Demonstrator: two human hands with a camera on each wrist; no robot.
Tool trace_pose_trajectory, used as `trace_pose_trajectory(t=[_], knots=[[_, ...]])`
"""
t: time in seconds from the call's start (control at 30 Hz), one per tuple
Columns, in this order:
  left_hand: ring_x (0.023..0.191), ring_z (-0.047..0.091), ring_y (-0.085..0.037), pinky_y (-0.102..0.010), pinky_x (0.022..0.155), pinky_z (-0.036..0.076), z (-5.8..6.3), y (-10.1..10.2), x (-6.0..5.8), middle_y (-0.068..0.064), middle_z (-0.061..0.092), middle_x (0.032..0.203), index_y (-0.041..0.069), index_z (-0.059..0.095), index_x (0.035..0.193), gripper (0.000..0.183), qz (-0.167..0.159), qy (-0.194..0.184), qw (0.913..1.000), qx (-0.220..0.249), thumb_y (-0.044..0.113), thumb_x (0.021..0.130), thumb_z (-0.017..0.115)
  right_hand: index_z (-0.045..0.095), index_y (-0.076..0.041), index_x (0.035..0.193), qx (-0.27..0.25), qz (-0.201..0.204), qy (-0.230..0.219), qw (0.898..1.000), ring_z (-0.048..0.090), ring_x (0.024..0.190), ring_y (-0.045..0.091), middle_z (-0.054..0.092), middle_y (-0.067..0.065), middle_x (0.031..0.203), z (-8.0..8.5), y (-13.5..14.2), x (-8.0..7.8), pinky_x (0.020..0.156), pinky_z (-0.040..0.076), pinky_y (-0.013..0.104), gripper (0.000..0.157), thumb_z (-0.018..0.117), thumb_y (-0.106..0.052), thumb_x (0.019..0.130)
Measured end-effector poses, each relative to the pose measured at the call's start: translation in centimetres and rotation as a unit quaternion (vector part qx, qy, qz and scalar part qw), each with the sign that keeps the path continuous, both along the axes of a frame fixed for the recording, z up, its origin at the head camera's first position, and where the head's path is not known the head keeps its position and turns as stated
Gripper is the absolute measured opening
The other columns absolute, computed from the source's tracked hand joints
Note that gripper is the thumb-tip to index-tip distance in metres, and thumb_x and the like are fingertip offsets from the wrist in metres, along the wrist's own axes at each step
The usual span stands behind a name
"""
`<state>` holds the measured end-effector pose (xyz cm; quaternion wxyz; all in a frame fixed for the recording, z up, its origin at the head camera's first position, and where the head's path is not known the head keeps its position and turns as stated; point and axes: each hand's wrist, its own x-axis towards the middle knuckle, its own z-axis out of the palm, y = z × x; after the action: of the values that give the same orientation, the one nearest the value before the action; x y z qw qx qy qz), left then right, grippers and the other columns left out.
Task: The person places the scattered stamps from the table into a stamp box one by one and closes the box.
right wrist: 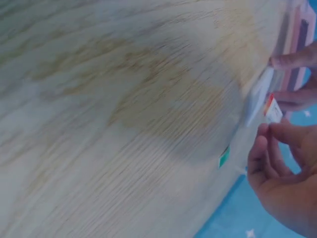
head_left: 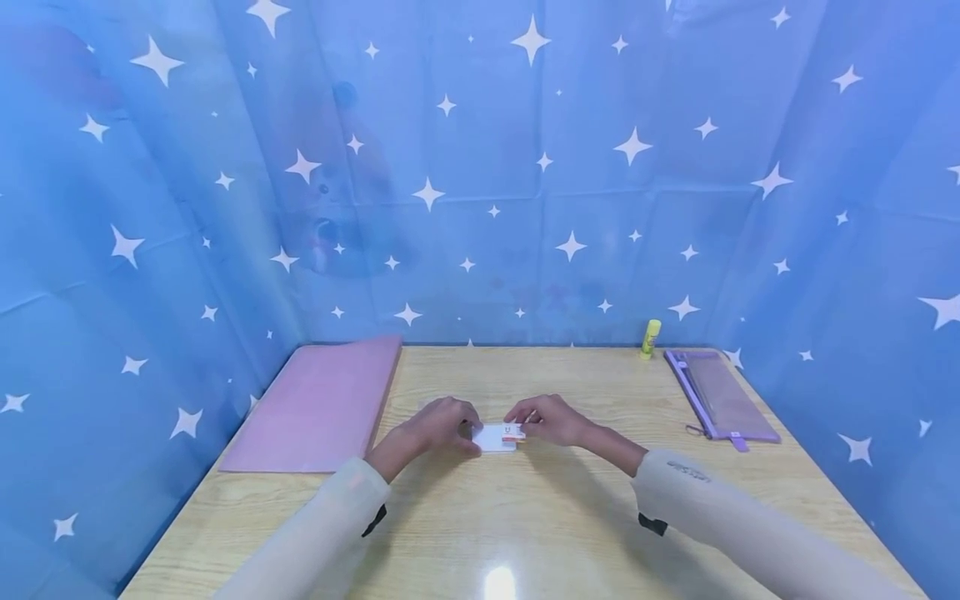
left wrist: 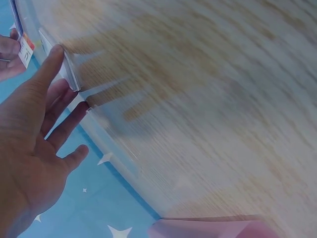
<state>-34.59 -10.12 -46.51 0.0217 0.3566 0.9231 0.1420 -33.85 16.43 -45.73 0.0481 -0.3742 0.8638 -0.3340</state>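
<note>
A small flat white rectangular piece [head_left: 491, 438] lies at the middle of the table. My left hand [head_left: 444, 423] holds its left end, thumb at the near edge and fingers at the far edge. In the left wrist view the flat white piece [left wrist: 71, 69] shows a thin side with a shiny rim. Between thumb and forefinger, my right hand [head_left: 553, 420] pinches a small white printed piece [head_left: 513, 432] with an orange-red edge. This printed piece [right wrist: 273, 109] overlaps the right end of the flat white one in the head view.
A pink folder [head_left: 315, 408] lies at the table's left. At the back right stands a yellow glue stick [head_left: 651, 339], next to a purple zip pouch [head_left: 723, 396]. A starry blue curtain [head_left: 480, 225] encloses the wooden table [head_left: 577, 533] behind and at both sides.
</note>
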Motion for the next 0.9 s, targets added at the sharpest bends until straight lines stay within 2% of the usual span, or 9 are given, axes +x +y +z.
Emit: trace_pose_trajectory(t=[0.1,0.3,0.57,0.9], knots=[[0.105,0.069,-0.018,-0.032,0.092,0.055,-0.2,0.0,-0.1,-0.003,0.075,0.116,0.009,0.078,0.115,0.043,-0.003,0.012,0.9999,-0.006,0.036,0.084,0.088,0.072,0.004,0.117,0.001,0.01,0.006,1.0,0.074,0.094,0.033,0.074,0.02,0.106,0.0,-0.7,0.0,0.078,0.06,0.03,0.023,0.067,0.008,0.095],[0.105,0.069,-0.019,-0.032,0.091,0.055,-0.4,-0.1,-0.3,-0.003,0.076,0.115,0.01,0.078,0.114,0.042,-0.003,0.021,0.9998,-0.006,0.037,0.083,0.088,0.074,0.003,0.115,0.0,0.005,0.015,1.0,0.074,0.091,0.03,0.075,0.018,0.105,-0.6,-1.9,-0.3,0.076,0.059,0.028,0.021,0.066,0.008,0.096],[0.105,0.07,-0.019,-0.031,0.09,0.055,-0.4,0.0,-0.3,-0.001,0.076,0.114,0.01,0.078,0.115,0.045,0.008,0.005,0.9999,0.006,0.036,0.08,0.091,0.074,0.003,0.11,-0.004,-0.011,0.021,1.0,0.074,0.088,0.028,0.076,0.016,0.098,-1.6,-3.2,-0.6,0.074,0.058,0.025,0.019,0.066,0.008,0.094],[0.109,0.068,-0.018,-0.03,0.093,0.054,-0.3,-0.1,-0.3,0.0,0.075,0.119,0.012,0.076,0.12,0.05,0.028,-0.023,0.9992,0.018,0.036,0.079,0.092,0.074,-0.001,0.104,-0.003,-0.049,0.014,0.999,0.071,0.08,0.018,0.076,0.01,0.092,-2.5,-4.1,-0.4,0.071,0.057,0.026,0.016,0.069,0.006,0.091]])
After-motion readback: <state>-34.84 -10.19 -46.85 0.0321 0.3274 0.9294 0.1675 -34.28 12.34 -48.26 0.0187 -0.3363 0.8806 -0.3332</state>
